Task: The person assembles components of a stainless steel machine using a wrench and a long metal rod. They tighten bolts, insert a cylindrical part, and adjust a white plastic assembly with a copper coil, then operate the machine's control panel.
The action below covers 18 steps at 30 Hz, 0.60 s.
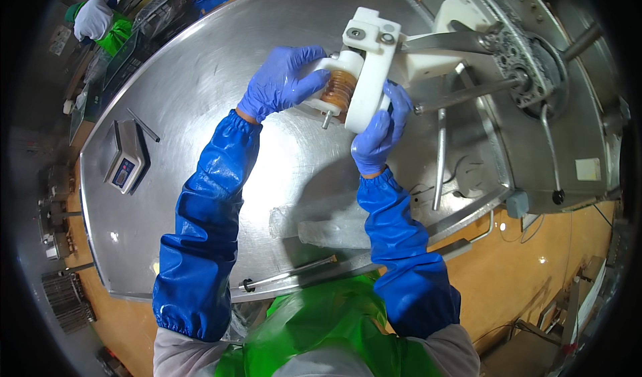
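Both hands wear purple-blue gloves. My left hand (284, 79) is closed on the left side of a white plastic roller holder (349, 60), its thumb beside an amber ribbed cylinder (338, 89). A small metal pin (327, 119) sticks out below that cylinder. Directly to the right stands a white bolted bracket (370, 69). My right hand (382, 128) grips the bracket's lower end, fingers curled around its right side. Whether the bracket joins the metal arm (448, 42) behind it, I cannot tell.
A steel table (167, 176) spreads beneath, with a digital scale (126, 159) and a short rod (143, 125) at left. Clear plastic (331, 233) and a metal rod (291, 273) lie near its front edge. Machinery (528, 76) stands right. Another person (100, 22) works far left beside crates.
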Motion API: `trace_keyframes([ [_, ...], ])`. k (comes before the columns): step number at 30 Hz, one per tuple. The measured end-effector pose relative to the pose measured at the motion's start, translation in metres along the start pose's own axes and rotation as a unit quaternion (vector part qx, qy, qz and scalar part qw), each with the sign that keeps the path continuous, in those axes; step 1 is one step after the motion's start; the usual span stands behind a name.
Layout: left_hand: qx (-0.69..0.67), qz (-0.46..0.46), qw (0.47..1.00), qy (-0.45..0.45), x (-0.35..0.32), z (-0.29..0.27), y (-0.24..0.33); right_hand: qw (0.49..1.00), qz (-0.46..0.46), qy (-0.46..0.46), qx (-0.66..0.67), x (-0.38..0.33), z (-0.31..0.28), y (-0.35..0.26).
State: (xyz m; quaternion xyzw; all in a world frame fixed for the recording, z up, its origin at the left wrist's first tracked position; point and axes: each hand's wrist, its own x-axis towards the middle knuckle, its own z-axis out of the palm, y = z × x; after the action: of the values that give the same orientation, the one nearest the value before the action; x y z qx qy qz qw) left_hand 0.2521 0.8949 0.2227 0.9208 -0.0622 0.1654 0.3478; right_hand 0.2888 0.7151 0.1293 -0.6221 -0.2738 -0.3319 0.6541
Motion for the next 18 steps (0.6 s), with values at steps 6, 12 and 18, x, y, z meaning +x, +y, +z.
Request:
trace_keyframes([
  [6,-0.015,0.027,0.999,-0.038,0.011,-0.009,-0.008,0.971,-0.224,-0.081,-0.002,-0.001,-0.006,0.048],
  [12,-0.017,-0.012,1.000,-0.011,0.008,-0.007,-0.003,0.988,-0.121,-0.091,0.024,-0.004,-0.008,0.034],
  [18,0.028,0.002,1.000,0.001,0.012,-0.001,-0.010,0.984,0.166,-0.066,0.027,0.009,-0.007,-0.029],
])
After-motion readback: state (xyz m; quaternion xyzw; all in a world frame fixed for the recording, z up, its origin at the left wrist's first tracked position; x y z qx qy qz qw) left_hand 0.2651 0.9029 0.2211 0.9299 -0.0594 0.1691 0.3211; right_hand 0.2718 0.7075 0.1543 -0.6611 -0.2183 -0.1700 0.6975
